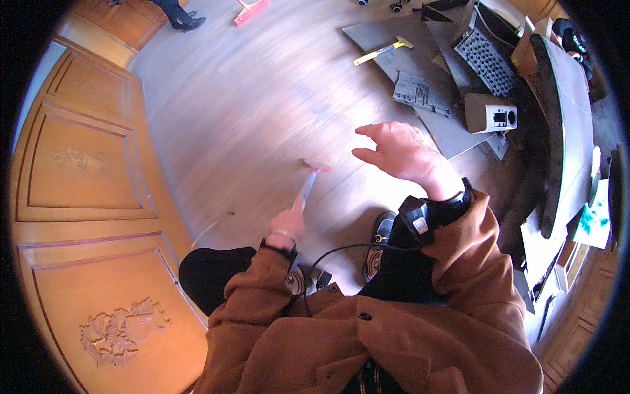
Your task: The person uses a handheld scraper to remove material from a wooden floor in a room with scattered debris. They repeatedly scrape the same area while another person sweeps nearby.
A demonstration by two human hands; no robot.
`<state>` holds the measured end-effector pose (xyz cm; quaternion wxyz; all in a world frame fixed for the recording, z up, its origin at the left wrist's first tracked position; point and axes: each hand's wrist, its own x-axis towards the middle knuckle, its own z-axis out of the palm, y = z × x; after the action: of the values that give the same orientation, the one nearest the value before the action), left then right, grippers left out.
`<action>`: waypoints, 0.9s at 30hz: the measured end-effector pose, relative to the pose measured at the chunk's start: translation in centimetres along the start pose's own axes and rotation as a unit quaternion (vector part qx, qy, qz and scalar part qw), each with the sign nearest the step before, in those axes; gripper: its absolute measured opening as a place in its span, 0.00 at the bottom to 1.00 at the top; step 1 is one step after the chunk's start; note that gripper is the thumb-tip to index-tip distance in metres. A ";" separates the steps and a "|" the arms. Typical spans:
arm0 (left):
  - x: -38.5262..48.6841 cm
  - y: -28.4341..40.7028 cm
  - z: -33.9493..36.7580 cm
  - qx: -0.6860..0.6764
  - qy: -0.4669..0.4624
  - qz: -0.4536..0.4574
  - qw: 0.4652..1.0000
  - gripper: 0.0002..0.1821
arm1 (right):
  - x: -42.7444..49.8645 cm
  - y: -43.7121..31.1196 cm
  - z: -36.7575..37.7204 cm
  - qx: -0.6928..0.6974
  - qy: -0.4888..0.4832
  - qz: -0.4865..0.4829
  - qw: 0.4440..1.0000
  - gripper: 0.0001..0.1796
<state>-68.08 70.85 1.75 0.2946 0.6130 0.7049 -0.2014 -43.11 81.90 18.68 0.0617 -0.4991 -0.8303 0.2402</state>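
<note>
My left hand (288,224) is closed around the pale handle of a small T-shaped scraper (306,189). Its reddish head points away from me and appears to rest on the wood-grain floor (236,128); slight blur hides the exact contact. My right hand (401,150) is held out over the floor on the right, holding nothing, with thumb and forefinger spread apart. Beyond it, a yellow-handled scraper (379,53) lies partly across a grey board (364,37). Below my hands, my shoes (385,229) show, and a black cable (339,247) runs between my right sleeve and coat.
Carved wooden panels (91,167) line the left side. To the right lie a dusty keyboard (421,93), a white boxy device (489,114), a perforated panel (485,59) and a grey desktop on edge (573,123). A pink broom head (252,12) and another person's shoes (189,23) are at the far end.
</note>
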 end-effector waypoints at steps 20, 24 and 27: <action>-0.6 -3.4 0.4 -0.077 0.016 -0.051 0.996 0.33 | 1.4 -1.9 1.2 -0.023 -0.049 -0.029 0.998 0.24; 2.3 -3.3 -1.2 -0.102 0.048 -0.055 0.992 0.33 | 2.1 -2.5 1.6 -0.042 -0.055 0.013 0.998 0.24; 1.3 -3.4 -1.5 -0.069 0.032 -0.053 0.996 0.33 | 1.9 -2.6 1.5 -0.041 -0.058 0.015 0.997 0.24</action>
<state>-71.79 72.20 1.71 0.3026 0.5589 0.7578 -0.1478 -46.68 82.02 18.29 -0.0111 -0.4988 -0.8341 0.2353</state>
